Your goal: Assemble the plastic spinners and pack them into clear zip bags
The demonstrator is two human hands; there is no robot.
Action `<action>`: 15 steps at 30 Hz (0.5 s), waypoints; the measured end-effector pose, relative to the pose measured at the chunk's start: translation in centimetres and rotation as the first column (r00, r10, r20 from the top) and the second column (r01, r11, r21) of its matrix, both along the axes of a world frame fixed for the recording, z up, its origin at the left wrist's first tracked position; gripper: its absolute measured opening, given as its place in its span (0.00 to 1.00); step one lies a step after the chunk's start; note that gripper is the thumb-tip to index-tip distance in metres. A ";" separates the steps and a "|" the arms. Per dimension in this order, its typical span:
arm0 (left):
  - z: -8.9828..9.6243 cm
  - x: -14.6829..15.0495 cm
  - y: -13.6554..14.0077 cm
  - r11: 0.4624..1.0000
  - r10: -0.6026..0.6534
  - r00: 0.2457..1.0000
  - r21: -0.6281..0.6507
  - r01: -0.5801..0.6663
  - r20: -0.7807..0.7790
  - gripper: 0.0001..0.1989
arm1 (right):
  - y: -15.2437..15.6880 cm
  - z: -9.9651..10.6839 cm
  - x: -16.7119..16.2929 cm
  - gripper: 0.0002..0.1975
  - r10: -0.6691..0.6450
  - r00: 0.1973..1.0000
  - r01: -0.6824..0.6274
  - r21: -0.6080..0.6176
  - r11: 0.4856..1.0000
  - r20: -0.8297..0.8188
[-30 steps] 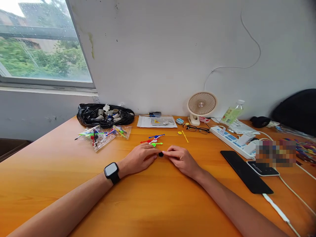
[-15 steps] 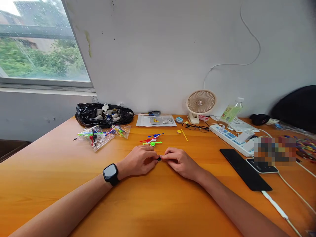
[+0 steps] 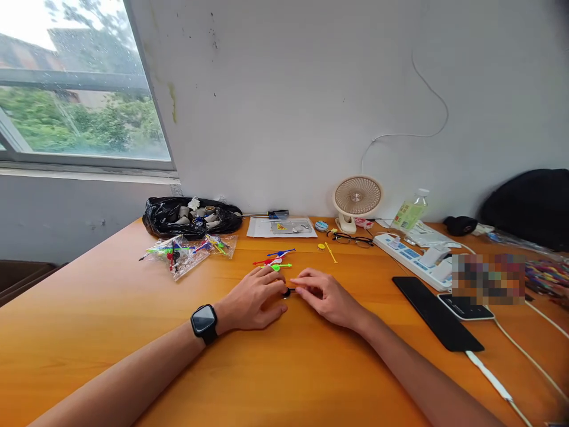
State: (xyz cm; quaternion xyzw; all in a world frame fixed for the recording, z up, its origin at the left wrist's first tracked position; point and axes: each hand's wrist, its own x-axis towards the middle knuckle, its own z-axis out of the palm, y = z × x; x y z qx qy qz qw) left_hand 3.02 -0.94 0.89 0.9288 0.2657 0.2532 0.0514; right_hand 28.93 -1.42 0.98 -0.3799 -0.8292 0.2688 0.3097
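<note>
A small black arrow spinner (image 3: 287, 292), round in the middle with a thin arm, lies at the tabletop between my hands. My left hand (image 3: 255, 298) rests on its left side, fingers stretched and the thumb apart, with a fingertip at the round part. From the right, my right hand (image 3: 329, 296) has its thumb and fingers closed round the end of the thin arm. Just beyond my left fingers lie a green arrow spinner (image 3: 276, 267), a red one (image 3: 263, 262) and a blue one (image 3: 281, 252). A yellow disc (image 3: 320, 247) and a separate yellow arrow (image 3: 331, 253) lie farther right.
Clear plastic bags (image 3: 184, 255) with colourful parts and a black bag (image 3: 193, 218) sit back left. Behind are papers (image 3: 262, 228), a screwdriver (image 3: 275, 214), a fan (image 3: 357, 198) and glasses (image 3: 351, 238). A power strip (image 3: 411, 260) and black phone (image 3: 435, 312) lie right.
The left thumb has come away from the black spinner and the left fingers have spread. More of the spinner's arm shows by my right fingers. The camera view has tilted up slightly.
</note>
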 end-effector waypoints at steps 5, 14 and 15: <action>0.0 0.0 -0.1 1.000 0.014 0.999 -0.017 -0.014 0.047 0.15 | 0.6 -0.1 0.7 0.24 -0.270 0.960 0.267 -0.056 0.962 -0.075; 1.2 -0.9 0.0 0.993 0.118 0.948 -0.048 -0.108 0.295 0.22 | 0.4 1.0 0.1 0.29 -0.455 0.740 0.182 -0.504 0.844 -0.495; 1.2 -1.0 0.1 0.989 0.145 0.938 -0.042 -0.139 0.314 0.21 | 0.8 1.0 0.6 0.28 -0.477 0.699 0.213 -0.481 0.850 -0.533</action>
